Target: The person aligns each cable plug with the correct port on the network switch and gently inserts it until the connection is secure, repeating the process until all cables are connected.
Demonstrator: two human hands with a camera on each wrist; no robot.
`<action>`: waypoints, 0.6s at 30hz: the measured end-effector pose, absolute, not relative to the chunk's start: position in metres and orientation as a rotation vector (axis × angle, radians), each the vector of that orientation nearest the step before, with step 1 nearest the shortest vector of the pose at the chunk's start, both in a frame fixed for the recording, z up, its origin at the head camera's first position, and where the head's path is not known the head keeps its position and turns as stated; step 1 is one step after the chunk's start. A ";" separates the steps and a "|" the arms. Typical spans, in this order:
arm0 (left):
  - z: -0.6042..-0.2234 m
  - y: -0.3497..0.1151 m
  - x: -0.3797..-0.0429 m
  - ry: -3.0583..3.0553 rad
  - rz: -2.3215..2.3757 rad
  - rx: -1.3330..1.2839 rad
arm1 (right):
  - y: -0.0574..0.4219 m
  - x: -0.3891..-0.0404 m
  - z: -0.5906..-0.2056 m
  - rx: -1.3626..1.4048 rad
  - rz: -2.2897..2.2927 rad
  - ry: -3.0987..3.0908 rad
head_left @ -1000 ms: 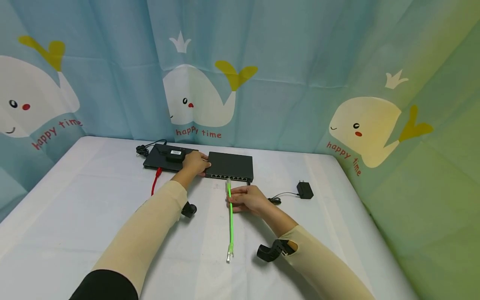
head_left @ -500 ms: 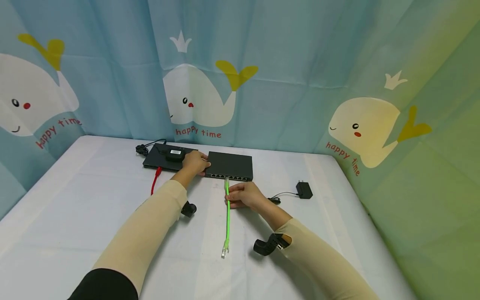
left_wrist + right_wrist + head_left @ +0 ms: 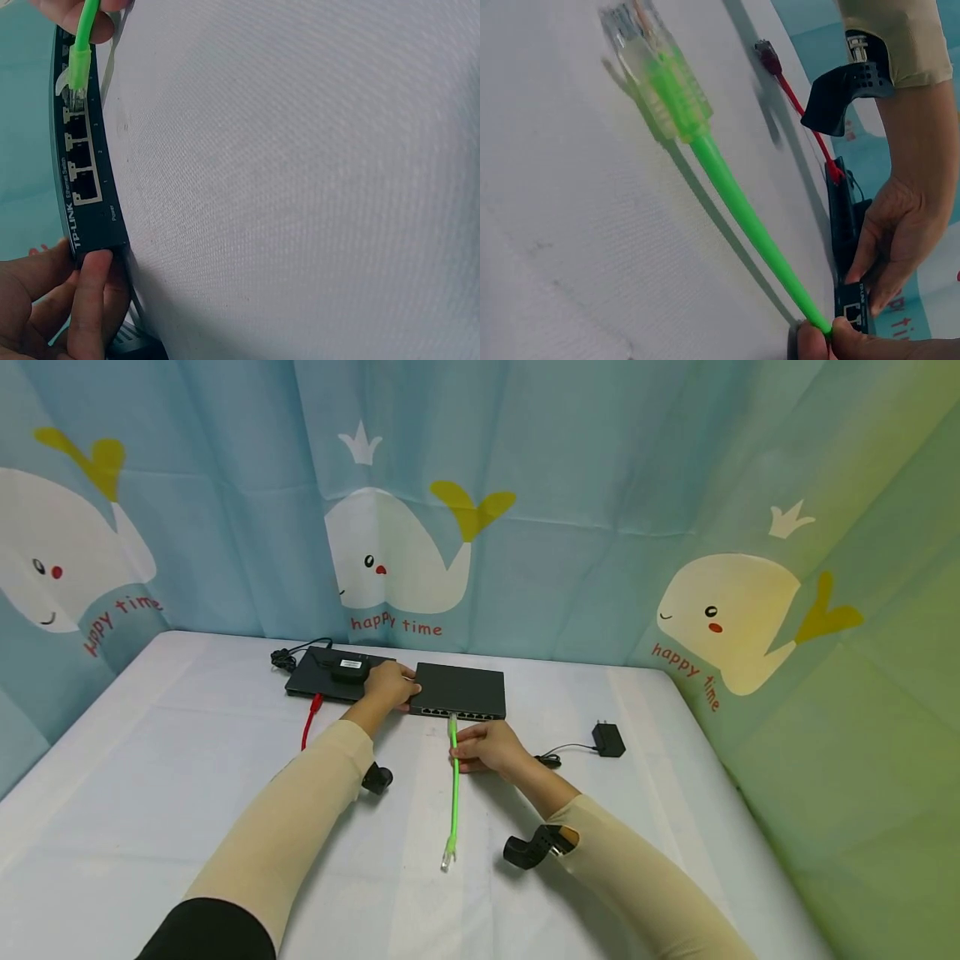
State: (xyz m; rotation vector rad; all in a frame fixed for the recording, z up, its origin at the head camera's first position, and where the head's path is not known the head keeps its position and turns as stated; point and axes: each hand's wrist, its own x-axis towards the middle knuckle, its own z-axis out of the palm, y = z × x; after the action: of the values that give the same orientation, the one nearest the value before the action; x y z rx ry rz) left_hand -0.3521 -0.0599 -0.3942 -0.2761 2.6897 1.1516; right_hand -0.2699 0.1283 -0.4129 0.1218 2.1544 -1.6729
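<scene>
A black Ethernet switch (image 3: 459, 687) lies at the back of the white table, its row of ports facing me. My left hand (image 3: 390, 685) grips its left end, fingers round the corner in the left wrist view. My right hand (image 3: 491, 748) pinches a short green Ethernet cable (image 3: 455, 793) between thumb and fingers, behind its far plug (image 3: 77, 73). In the left wrist view that plug is right at a port, beside several bare ports. The cable's other plug (image 3: 656, 71) points back toward me, raised over the cloth with its shadow beside it.
Left of the switch lies a second black box (image 3: 303, 681) with a power adapter (image 3: 351, 670) on top and a red Ethernet cable (image 3: 309, 724) at its front. Another adapter (image 3: 609, 740) with bundled cord lies to the right. A whale-print curtain (image 3: 570, 568) hangs behind.
My right hand has moved forward and slightly left, bringing the green cable's far plug up to the switch's ports. The cable's near end has shifted forward and left. My left hand has stayed put.
</scene>
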 end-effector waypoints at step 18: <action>-0.394 -0.057 -0.339 2.825 1.073 -0.203 | 0.125 -0.274 -0.415 0.159 -1.657 2.256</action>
State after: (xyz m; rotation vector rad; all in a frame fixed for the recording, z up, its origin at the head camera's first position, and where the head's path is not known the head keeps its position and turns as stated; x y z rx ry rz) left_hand -0.3387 -0.0572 -0.3943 -0.2032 2.8251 1.0728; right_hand -0.2736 0.1252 -0.4151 0.1593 2.2564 -1.6571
